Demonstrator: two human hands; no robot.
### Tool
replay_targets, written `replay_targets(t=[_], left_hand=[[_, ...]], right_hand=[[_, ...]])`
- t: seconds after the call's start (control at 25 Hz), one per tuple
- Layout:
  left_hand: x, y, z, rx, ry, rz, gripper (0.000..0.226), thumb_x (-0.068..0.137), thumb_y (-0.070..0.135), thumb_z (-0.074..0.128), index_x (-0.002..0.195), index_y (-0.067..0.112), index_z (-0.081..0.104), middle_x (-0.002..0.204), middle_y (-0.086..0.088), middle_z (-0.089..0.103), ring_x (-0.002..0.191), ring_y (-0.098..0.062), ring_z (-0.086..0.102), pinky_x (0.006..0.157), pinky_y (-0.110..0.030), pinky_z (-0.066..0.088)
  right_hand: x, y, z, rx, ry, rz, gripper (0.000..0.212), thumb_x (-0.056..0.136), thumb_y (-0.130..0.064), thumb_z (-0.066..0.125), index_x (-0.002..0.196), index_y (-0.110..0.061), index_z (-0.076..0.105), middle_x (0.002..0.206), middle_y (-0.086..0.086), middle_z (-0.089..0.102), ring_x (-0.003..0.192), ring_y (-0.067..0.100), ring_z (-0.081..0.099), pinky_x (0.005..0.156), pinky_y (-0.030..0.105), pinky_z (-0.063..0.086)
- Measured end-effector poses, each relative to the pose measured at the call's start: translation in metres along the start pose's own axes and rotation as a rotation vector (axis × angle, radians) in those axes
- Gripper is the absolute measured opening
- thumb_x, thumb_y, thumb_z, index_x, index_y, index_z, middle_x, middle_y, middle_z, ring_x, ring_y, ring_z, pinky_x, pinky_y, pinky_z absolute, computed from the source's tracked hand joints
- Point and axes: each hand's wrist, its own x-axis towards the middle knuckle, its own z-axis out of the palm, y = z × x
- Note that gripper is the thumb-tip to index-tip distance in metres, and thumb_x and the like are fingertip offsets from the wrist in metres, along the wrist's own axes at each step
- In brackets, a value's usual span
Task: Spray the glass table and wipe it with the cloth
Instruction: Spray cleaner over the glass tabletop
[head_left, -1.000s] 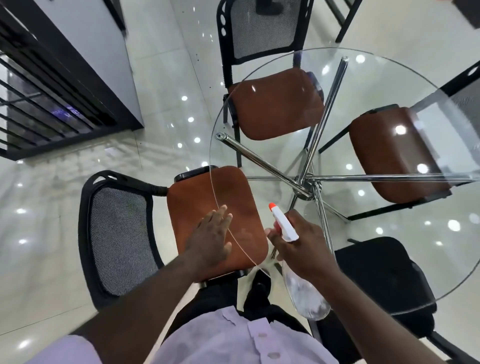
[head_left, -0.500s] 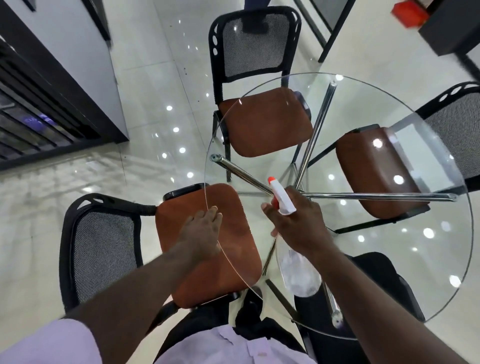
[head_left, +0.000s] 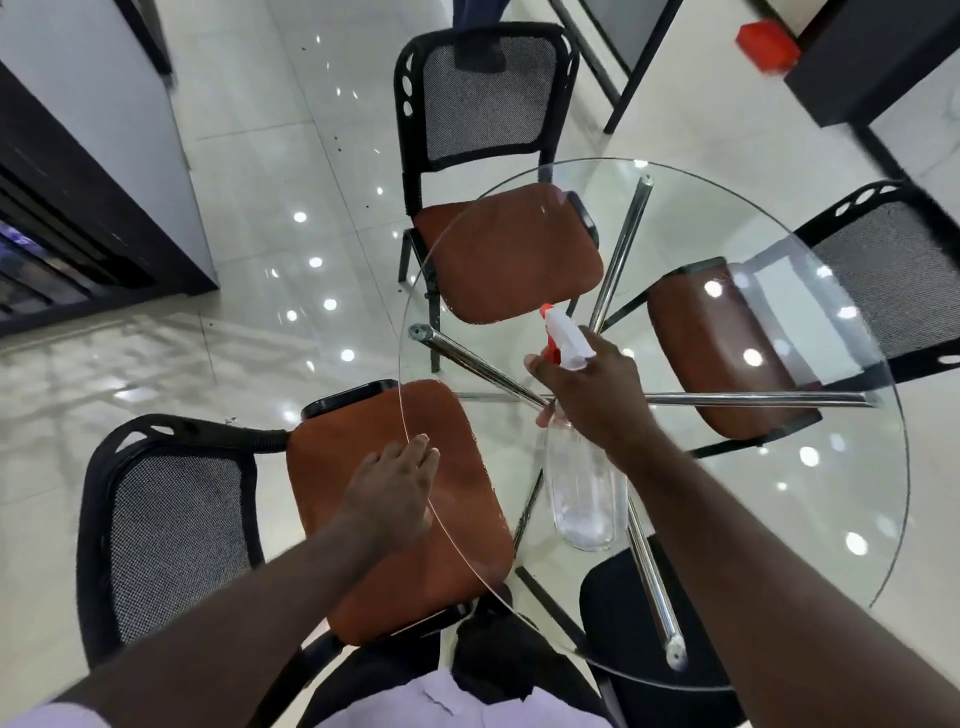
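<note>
The left hand (head_left: 392, 491) lies flat, fingers straight, on the table's (head_left: 831, 493) near left edge. The right hand (head_left: 597, 395), curled round the spray bottle (head_left: 584, 488), has moved out over the table's centre, nozzle toward the far edge: spraying seems imminent. No cloth is visible.

Head-worn view, steeply down, close.

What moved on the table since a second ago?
The right hand carried the spray bottle forward, toward the middle of the glass table. Its grip on it stayed the same, and the left hand stayed flat at the table's edge.
</note>
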Motion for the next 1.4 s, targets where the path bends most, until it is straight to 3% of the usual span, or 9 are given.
replay_targets(t=[0.16, 0.32, 0.44, 0.52, 0.64, 0.76, 0.92, 1.2, 1.4], left_hand=[[0.0, -0.003, 0.004, -0.023, -0.021, 0.012, 0.085, 0.095, 0.04, 0.06, 0.165, 0.019, 0.017, 0.173, -0.005, 0.012, 0.152, -0.028, 0.03, 0.119, -0.047, 0.033], [-0.002, -0.002, 0.007, 0.013, -0.069, -0.007, 0.088, 0.095, 0.041, 0.059, 0.166, 0.023, 0.009, 0.175, -0.001, 0.001, 0.153, -0.03, 0.028, 0.12, -0.049, 0.031], [-0.002, 0.004, 0.002, 0.031, -0.117, -0.038, 0.093, 0.095, 0.047, 0.06, 0.166, 0.024, 0.004, 0.175, 0.0, -0.006, 0.154, -0.031, 0.024, 0.12, -0.051, 0.031], [-0.007, 0.015, 0.003, 0.063, -0.132, -0.062, 0.101, 0.095, 0.052, 0.06, 0.166, 0.023, -0.006, 0.174, -0.001, -0.017, 0.154, -0.033, 0.022, 0.119, -0.053, 0.032], [-0.029, 0.046, 0.021, 0.113, -0.069, -0.027, 0.103, 0.096, 0.055, 0.058, 0.165, 0.024, -0.013, 0.171, -0.003, -0.026, 0.153, -0.035, 0.021, 0.118, -0.052, 0.034], [-0.057, 0.089, 0.055, 0.095, -0.039, 0.102, 0.095, 0.094, 0.052, 0.058, 0.166, 0.023, 0.004, 0.175, -0.004, -0.008, 0.157, -0.031, 0.02, 0.122, -0.05, 0.032], [-0.083, 0.144, 0.095, 0.088, -0.08, 0.193, 0.083, 0.089, 0.037, 0.066, 0.162, 0.016, 0.031, 0.173, -0.008, 0.019, 0.156, -0.028, 0.03, 0.122, -0.044, 0.035], [-0.1, 0.18, 0.11, 0.127, -0.097, 0.171, 0.08, 0.087, 0.034, 0.064, 0.16, 0.017, 0.034, 0.173, -0.008, 0.018, 0.157, -0.026, 0.026, 0.125, -0.045, 0.03], [-0.096, 0.189, 0.103, 0.124, -0.106, 0.151, 0.076, 0.092, 0.041, 0.061, 0.16, 0.02, 0.032, 0.175, -0.004, 0.011, 0.159, -0.023, 0.02, 0.126, -0.041, 0.027]], right_hand=[[-0.041, 0.031, -0.011, -0.071, -0.051, 0.043, 0.037, 0.1, -0.038, 0.073, 0.132, -0.021, 0.063, 0.1, 0.003, 0.071, 0.063, 0.019, 0.078, 0.076, 0.038, 0.067], [-0.088, 0.072, -0.026, 0.009, -0.023, 0.128, 0.017, 0.096, -0.027, 0.081, 0.101, -0.019, 0.066, 0.092, 0.005, 0.075, 0.054, 0.02, 0.076, 0.056, 0.026, 0.06], [-0.124, 0.114, -0.036, 0.012, -0.019, 0.175, 0.019, 0.094, -0.024, 0.083, 0.095, -0.018, 0.065, 0.088, 0.007, 0.073, 0.053, 0.019, 0.074, 0.05, 0.021, 0.055], [-0.149, 0.143, -0.043, 0.032, -0.051, 0.18, 0.021, 0.093, -0.025, 0.084, 0.092, -0.021, 0.064, 0.088, 0.008, 0.073, 0.055, 0.02, 0.074, 0.051, 0.023, 0.056], [-0.181, 0.185, -0.048, 0.021, -0.062, 0.16, 0.024, 0.093, -0.027, 0.083, 0.087, -0.026, 0.06, 0.083, 0.007, 0.072, 0.056, 0.023, 0.074, 0.059, 0.04, 0.063], [-0.209, 0.228, -0.049, 0.013, -0.078, 0.172, 0.025, 0.091, -0.035, 0.083, 0.087, -0.031, 0.059, 0.081, 0.0, 0.073, 0.065, 0.023, 0.074, 0.069, 0.046, 0.065], [-0.24, 0.279, -0.049, -0.002, -0.125, 0.149, 0.026, 0.091, -0.042, 0.079, 0.086, -0.041, 0.054, 0.077, -0.001, 0.07, 0.063, 0.023, 0.073, 0.066, 0.05, 0.064], [-0.268, 0.329, -0.066, 0.049, -0.152, 0.128, 0.03, 0.093, -0.038, 0.08, 0.089, -0.045, 0.052, 0.08, -0.007, 0.07, 0.06, 0.016, 0.07, 0.065, 0.047, 0.064], [-0.263, 0.313, -0.053, -0.078, -0.297, 0.047, 0.027, 0.093, -0.05, 0.074, 0.11, -0.037, 0.059, 0.093, -0.013, 0.065, 0.078, 0.012, 0.065, 0.072, 0.039, 0.059]])
